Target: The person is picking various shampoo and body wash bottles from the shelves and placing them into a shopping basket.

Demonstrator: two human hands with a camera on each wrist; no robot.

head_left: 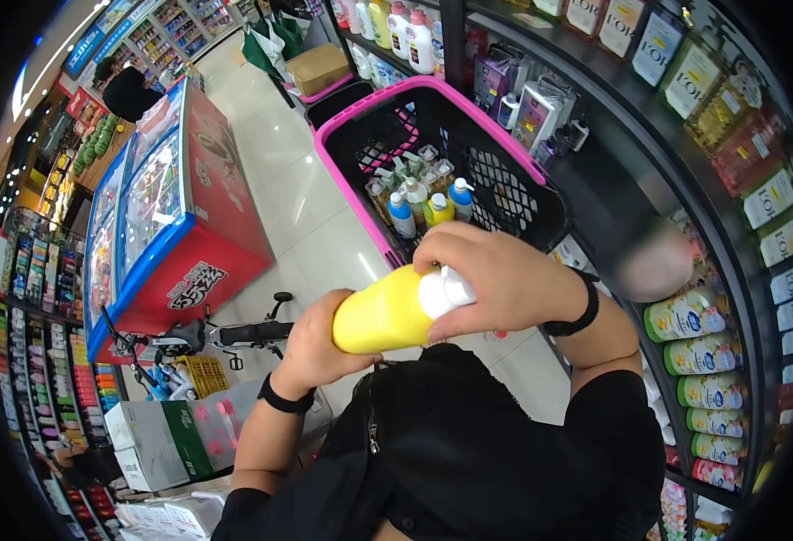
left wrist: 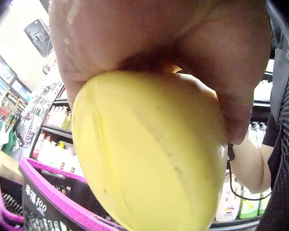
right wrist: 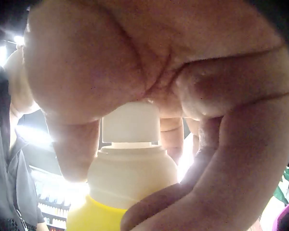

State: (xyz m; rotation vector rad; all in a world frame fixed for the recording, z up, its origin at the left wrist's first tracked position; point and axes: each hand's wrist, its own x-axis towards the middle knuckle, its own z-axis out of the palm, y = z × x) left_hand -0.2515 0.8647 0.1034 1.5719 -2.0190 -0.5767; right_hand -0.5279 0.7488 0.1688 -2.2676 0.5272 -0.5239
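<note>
Held sideways in front of my chest is a yellow bottle (head_left: 380, 313) with a white pump top (head_left: 444, 292). My left hand (head_left: 311, 335) grips its lower end, and the left wrist view looks at the rounded yellow base (left wrist: 149, 154). Curled about the white cap and collar (right wrist: 132, 168) is my right hand (head_left: 495, 279), thumb on one side and fingers on the other. Just beyond the hands, a black basket with a pink rim (head_left: 347, 194) holds several pump bottles, among them a blue one (head_left: 401, 216) and a smaller yellow one (head_left: 438, 210).
Shelves with boxed products (head_left: 766, 200) and green-labelled bottles (head_left: 710, 357) curve along the right. At left stand a red and blue chest freezer (head_left: 220, 243), a parked bicycle (head_left: 252, 334) and a grey-green carton (head_left: 180, 437). A cardboard box (head_left: 321, 69) sits behind the basket.
</note>
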